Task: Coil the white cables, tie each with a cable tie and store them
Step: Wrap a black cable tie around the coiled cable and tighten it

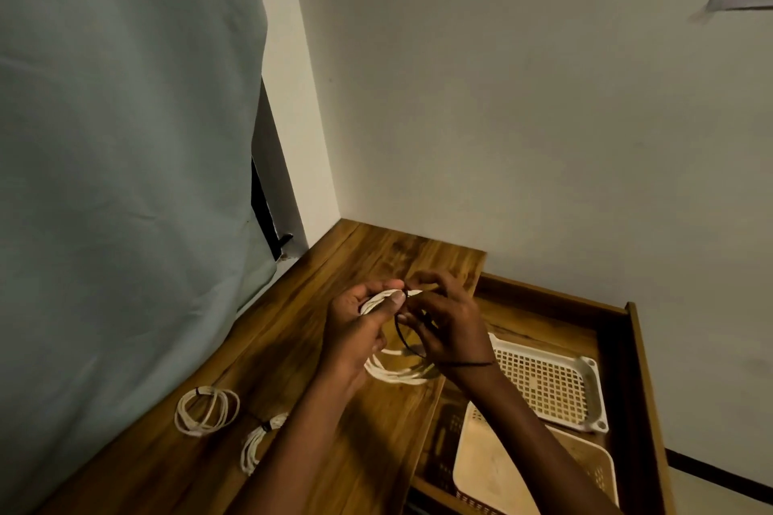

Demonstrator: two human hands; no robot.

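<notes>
Above the wooden table (376, 259) I hold a coil of white cable (397, 374). My left hand (355, 326) pinches its upper part. Its lower loops hang beneath both hands. My right hand (443, 318) holds a thin black cable tie (403, 337) that wraps over the coil's top and trails downward. Two more white coils lie on the table at the near left, each bound with a dark tie: a round coil (207, 410) and a second coil (257, 441) partly hidden by my left forearm.
A pale green curtain (125, 159) hangs along the table's left side. To the right an open wooden drawer (627, 330) holds a white perforated tray (548, 380) and a beige basket (493, 472). White walls meet at the corner behind.
</notes>
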